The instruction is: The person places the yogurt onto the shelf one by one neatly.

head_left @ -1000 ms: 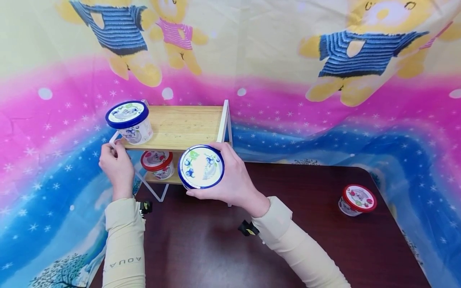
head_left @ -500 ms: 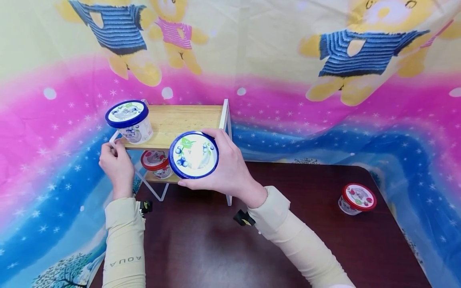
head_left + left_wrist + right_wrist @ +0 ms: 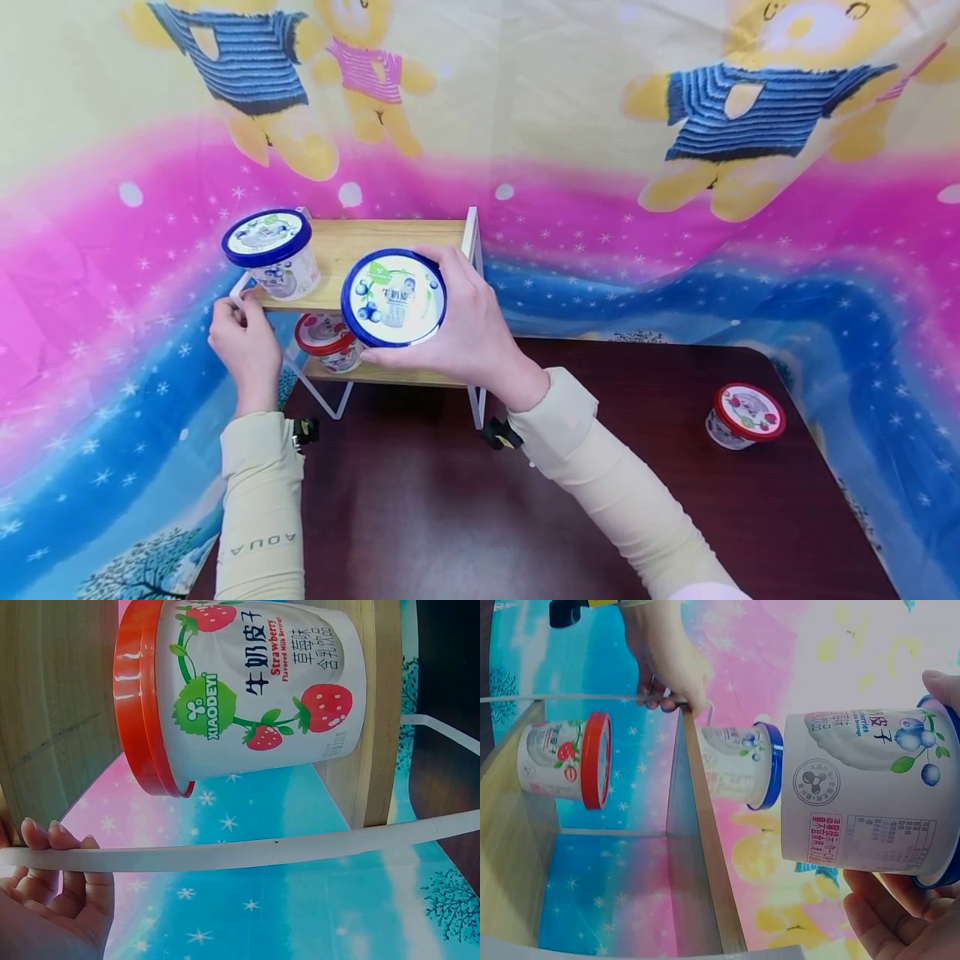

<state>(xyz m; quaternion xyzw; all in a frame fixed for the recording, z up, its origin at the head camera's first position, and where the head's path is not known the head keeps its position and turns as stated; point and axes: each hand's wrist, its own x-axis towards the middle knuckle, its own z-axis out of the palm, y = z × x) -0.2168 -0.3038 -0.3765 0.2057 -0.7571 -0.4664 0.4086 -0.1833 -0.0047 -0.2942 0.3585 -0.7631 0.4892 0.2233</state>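
My right hand (image 3: 476, 325) grips a blueberry tub with a blue lid (image 3: 393, 297) around its side, in front of the shelf's upper board. In the right wrist view this held tub (image 3: 862, 795) shows its printed side. My left hand (image 3: 246, 346) holds the white metal frame (image 3: 225, 857) of the shelf at its front left corner, fingers curled round the bar. Just above that hand, another blue-lidded blueberry tub (image 3: 273, 254) stands on the upper board's left end. A red-lidded strawberry tub (image 3: 262, 682) stands on the lower board, partly covered in the head view by the held tub.
The two-tier wooden shelf (image 3: 337, 243) stands at the back left of the dark table (image 3: 600, 500). A second red-lidded strawberry tub (image 3: 745, 416) sits on the table's right side. A printed cloth (image 3: 570, 167) with bears hangs behind and beside the table.
My right hand has raised the held blueberry tub and brought it left, toward the upper board. My left hand has stayed on the shelf frame.
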